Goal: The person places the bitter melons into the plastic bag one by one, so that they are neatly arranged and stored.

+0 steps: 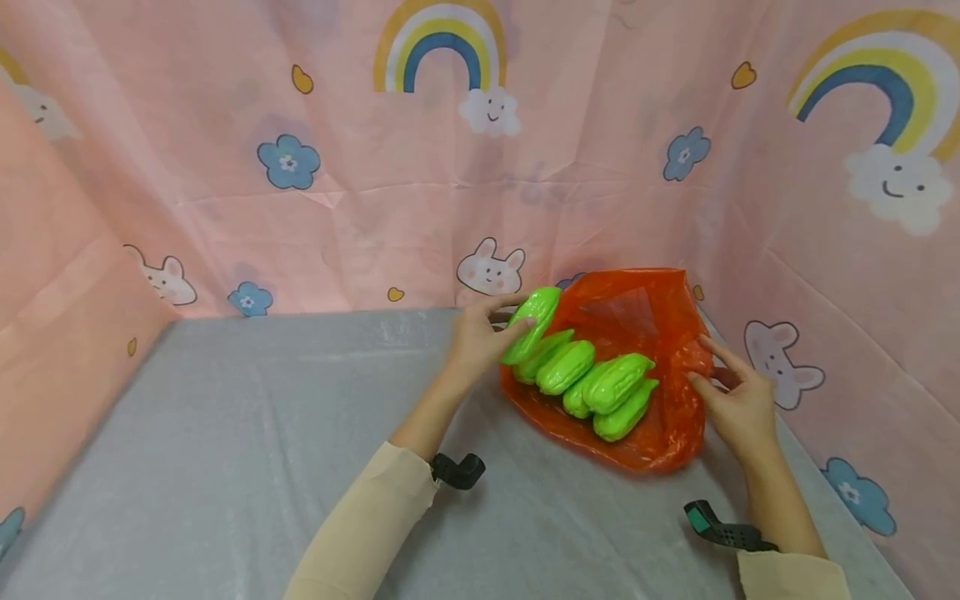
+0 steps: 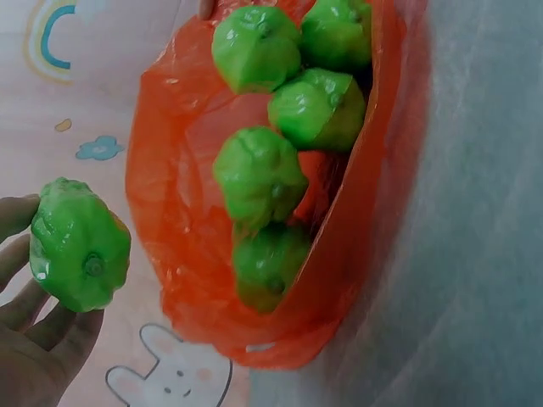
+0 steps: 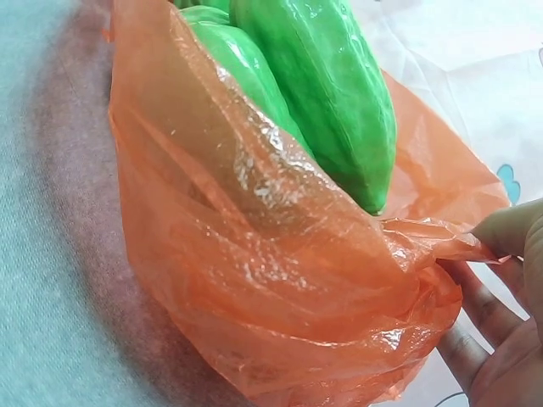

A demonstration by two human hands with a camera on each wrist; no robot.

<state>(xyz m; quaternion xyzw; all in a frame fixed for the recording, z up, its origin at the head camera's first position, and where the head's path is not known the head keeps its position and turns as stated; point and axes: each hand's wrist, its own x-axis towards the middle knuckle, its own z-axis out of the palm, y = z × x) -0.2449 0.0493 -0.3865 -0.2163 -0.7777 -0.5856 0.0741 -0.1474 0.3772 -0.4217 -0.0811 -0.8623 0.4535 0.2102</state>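
Note:
My left hand (image 1: 477,340) holds a glossy green, ribbed bitter melon (image 1: 537,315) between thumb and fingers, at the left side of an orange-red plastic bag (image 1: 678,425). Several similar bitter melons (image 1: 618,382) lie side by side in the bag's wide mouth. In the left wrist view the held bitter melon (image 2: 81,246) is apart from those in the bag, its stem end facing the camera. At the bag's right side my right hand (image 1: 742,404) pinches the crumpled plastic between thumb and fingers, as the right wrist view also shows. The bag's inner end is partly hidden by folds.
A grey cloth covers the table (image 1: 225,450), and the bag lies on its right half. Pink printed curtains (image 1: 420,183) rise at the back and both sides. The right curtain (image 1: 817,275) stands close beside my right hand.

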